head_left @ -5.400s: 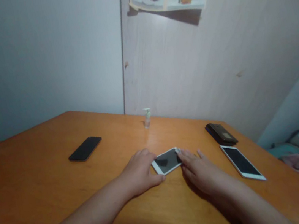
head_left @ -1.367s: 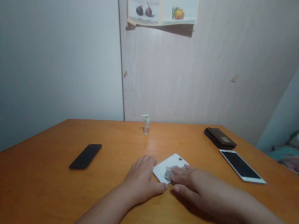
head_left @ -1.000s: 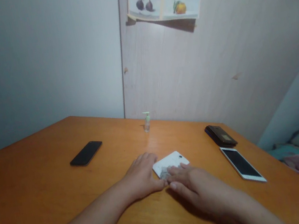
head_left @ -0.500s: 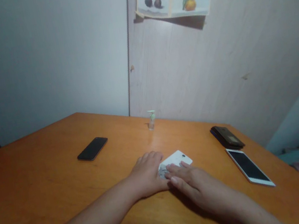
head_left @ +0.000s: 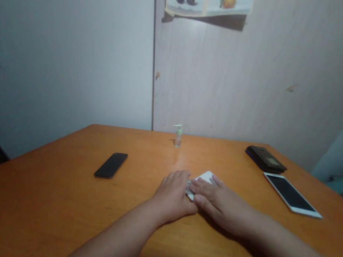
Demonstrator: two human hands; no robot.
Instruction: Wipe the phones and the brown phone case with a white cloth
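Observation:
A white phone (head_left: 207,176) lies flat on the wooden table in front of me, mostly covered by my hands. My left hand (head_left: 174,196) curves around its left end, fingers on the far side and thumb on the near side. Stretched out flat, the fingers of my right hand (head_left: 220,204) rest on the phone's upper face. Between the two hands shows a small greyish patch (head_left: 188,191); whether it is a cloth or a marking on the phone I cannot make out.
On the orange-brown table (head_left: 55,202) lie a black phone (head_left: 111,165) to the left, a dark wallet (head_left: 266,159) and a white-framed tablet or large phone (head_left: 291,194) to the right. A small clear pump bottle (head_left: 178,136) stands near the back edge, before the wall.
My right hand has slid forward over the white phone and covers more of it, including the dark camera spot that showed before. The view has shifted slightly to the left.

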